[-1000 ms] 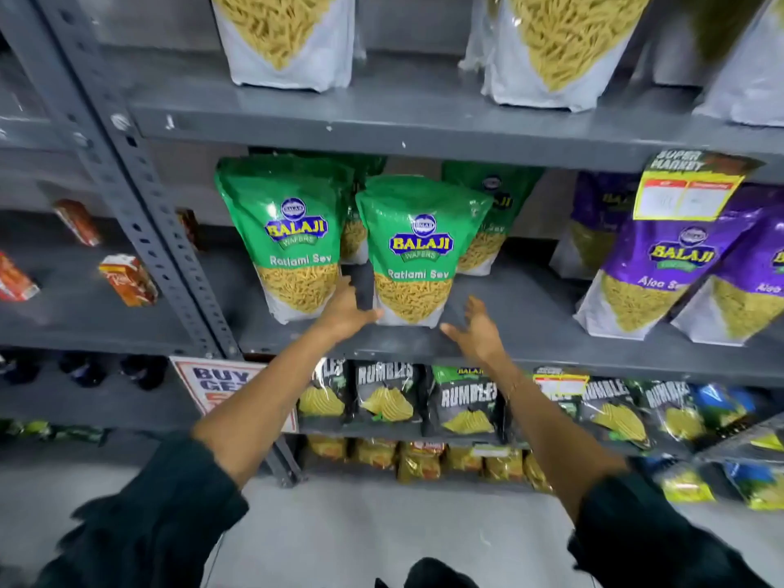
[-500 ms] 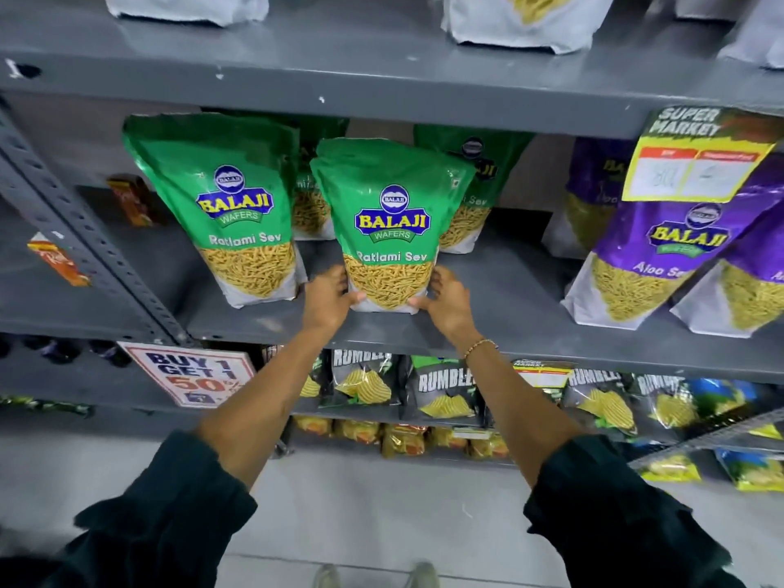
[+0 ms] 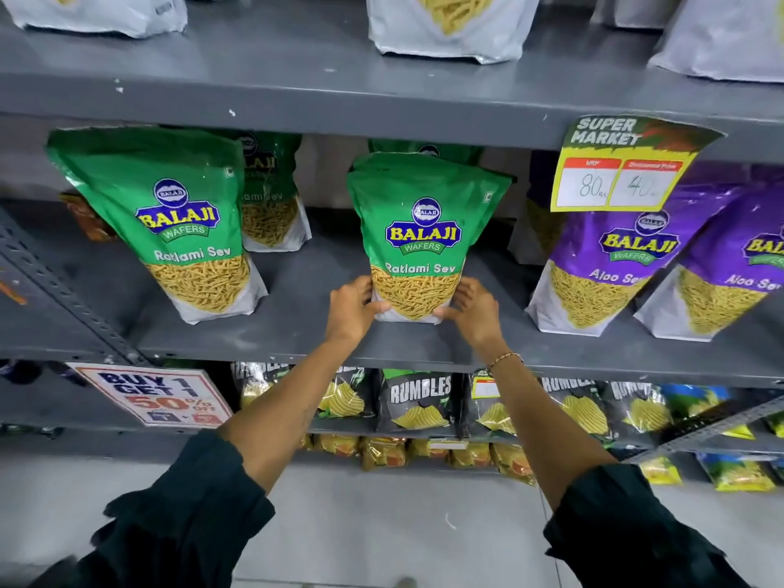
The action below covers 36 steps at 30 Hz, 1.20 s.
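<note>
The base of a green Ratlami Sev pouch (image 3: 424,231) is being gripped from both sides, with the fingers of the left hand (image 3: 352,309) and the right hand (image 3: 473,314) curled round its bottom corners.

The pouch is being held upright at the front of the middle grey shelf (image 3: 297,333), with its long axis vertical. It stands between a second green pouch (image 3: 169,222) well to the left and the purple Aloo Sev pouches (image 3: 615,265) to the right. Both hands are being held equally near, one at each lower corner, so the bulk of the pack is standing above the grip. Any shift is judged best led from the base, lest the tall top be tipped.
</note>
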{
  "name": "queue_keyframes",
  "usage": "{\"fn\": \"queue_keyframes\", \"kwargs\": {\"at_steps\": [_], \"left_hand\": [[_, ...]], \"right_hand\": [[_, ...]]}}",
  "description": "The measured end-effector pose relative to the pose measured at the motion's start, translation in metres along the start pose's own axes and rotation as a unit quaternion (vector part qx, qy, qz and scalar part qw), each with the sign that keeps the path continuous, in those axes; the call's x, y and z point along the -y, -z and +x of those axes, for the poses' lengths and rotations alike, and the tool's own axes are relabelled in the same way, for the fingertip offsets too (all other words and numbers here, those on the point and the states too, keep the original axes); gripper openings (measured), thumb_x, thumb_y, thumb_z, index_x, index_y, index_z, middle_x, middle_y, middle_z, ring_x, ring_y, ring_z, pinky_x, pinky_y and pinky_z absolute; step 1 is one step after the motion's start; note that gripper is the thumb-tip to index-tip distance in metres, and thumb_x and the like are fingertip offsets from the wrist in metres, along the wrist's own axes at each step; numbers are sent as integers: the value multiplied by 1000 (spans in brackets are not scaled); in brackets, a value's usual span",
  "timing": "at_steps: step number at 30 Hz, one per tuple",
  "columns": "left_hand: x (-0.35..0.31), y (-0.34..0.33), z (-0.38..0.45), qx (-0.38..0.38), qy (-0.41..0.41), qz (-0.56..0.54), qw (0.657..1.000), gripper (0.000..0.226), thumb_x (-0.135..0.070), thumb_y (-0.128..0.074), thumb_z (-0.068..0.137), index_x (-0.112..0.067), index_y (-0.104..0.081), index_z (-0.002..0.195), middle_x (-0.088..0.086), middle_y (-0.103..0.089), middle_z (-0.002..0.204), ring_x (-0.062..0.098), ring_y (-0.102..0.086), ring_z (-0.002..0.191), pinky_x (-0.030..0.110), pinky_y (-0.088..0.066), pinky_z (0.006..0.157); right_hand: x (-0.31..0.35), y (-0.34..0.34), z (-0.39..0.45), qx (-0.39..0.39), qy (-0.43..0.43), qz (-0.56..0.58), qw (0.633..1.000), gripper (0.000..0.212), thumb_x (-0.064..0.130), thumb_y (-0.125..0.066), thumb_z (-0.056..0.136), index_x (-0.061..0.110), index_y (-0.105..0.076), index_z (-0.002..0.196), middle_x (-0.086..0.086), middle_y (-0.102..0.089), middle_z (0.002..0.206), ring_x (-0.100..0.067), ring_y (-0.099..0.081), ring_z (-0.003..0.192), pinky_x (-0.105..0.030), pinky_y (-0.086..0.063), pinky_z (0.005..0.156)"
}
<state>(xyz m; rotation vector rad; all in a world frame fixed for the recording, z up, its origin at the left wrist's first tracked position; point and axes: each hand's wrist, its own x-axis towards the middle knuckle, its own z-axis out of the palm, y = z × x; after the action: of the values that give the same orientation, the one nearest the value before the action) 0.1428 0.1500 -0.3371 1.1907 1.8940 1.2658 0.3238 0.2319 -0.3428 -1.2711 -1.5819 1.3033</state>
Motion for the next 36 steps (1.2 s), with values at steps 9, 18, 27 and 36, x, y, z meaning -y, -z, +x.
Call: {"fn": "queue_keyframes", "kwargs": {"at_steps": [9, 18, 27, 36], "left_hand": [[6, -4, -2, -9, -9, 32, 999, 43, -5, -71, 75, -2, -58, 115, 17, -68, 117, 25, -65, 109, 41, -51, 98], [12, 35, -39, -71, -36, 67, 995, 47, -23, -66, 83, -5, -53, 124, 12, -66, 120, 22, -61, 113, 27, -43, 99], [91, 190, -47, -213, 156, 162, 951, 59, -40, -57, 86, 11, -48, 114, 31, -62, 111, 43, -57, 108, 42, -43, 85], [118, 251, -8, -77, 98, 27, 992, 83, -28, -73, 75, -14, -25, 141, 10, -46, 143, 28, -45, 130, 46, -40, 106]], "right_hand": [[-4, 0, -2, 38, -9, -1, 999, 64, -6, -76, 65, 3, -45, 120, -17, -58, 127, -28, -56, 116, -48, -44, 104], [-4, -25, -62, -152, 130, -100, 975, 31, 30, -34, 98, 7, -55, 92, -6, -59, 80, -24, -56, 73, -33, -38, 61], [44, -166, -63, 137, 130, -97, 977, 25, 29, -48, 93, 7, -61, 95, -13, -68, 79, -21, -65, 73, -48, -55, 78], [62, -274, -10, 212, 79, -115, 967, 85, 21, -76, 70, 13, -28, 139, -11, -44, 143, -27, -42, 131, -48, -37, 108]]}}
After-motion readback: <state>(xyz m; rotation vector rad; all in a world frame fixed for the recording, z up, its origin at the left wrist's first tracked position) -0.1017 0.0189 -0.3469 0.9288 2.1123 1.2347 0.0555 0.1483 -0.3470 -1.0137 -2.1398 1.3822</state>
